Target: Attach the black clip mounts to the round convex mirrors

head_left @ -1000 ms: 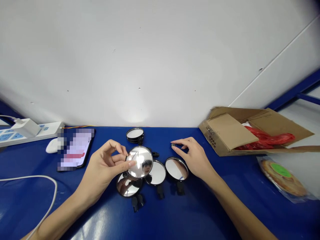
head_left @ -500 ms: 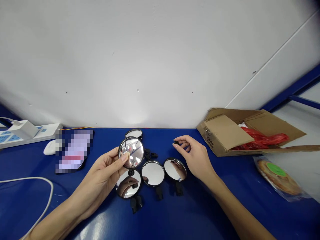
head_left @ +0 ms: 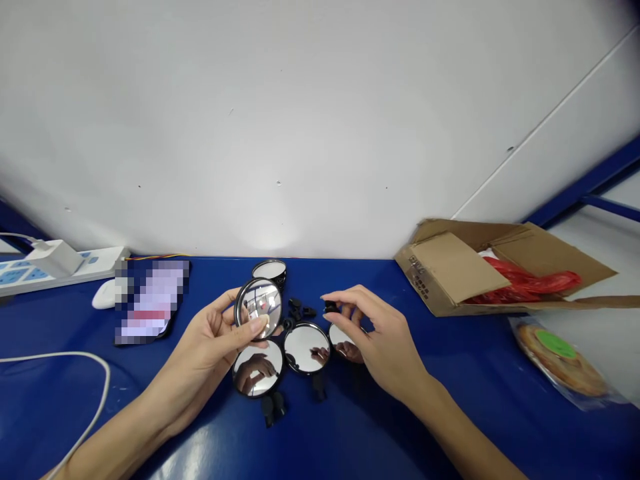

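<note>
The left hand (head_left: pixel 200 360) grasps a round mirror (head_left: pixel 258 309) in its fingers (head_left: pixel 257 325); at the mirror's three o'clock, the right hand (head_left: pixel 387 340) pinches a small black fitting (head_left: pixel 330 306), above more mirrors (head_left: pixel 307 348) on the bench (head_left: pixel 65 407).

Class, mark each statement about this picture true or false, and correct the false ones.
1. The left hand holds a round mirror. True.
2. The right hand pinches a small black part. True.
3. The cardboard box holds a blue bag. False: the bag is red.
4. The white mouse sits to the right of the box. False: it sits far to the left, beside the phone.
</note>
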Motion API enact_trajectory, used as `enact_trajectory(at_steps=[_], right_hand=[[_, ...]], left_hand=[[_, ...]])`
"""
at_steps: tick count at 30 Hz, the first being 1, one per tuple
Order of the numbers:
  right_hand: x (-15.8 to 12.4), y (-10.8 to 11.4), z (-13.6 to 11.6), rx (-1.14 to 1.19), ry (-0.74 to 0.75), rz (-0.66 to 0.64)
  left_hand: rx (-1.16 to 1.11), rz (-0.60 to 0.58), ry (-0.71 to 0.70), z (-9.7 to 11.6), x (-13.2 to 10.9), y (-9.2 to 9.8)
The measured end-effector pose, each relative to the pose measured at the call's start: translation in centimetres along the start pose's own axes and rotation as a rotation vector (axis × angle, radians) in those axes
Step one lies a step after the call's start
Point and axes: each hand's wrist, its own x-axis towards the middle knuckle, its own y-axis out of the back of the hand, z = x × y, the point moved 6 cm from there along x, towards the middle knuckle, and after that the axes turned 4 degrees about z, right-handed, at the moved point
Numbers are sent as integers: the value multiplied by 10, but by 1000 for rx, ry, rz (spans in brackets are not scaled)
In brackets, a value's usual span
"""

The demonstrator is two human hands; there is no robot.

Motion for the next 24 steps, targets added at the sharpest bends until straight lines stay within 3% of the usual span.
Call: enact_trajectory(at_steps=[5,11,24], right_hand=[[-10,-13,-8,241,-139,-70],[-18,-28,-3,432,-376,-135],[-20,-29,-5,444,-410,-133]], left_hand=[[64,-18,0,-3,-3,-5],[173,-31,-96,-1,-8,-10],[353,-192,-86,-8,-19,-15]])
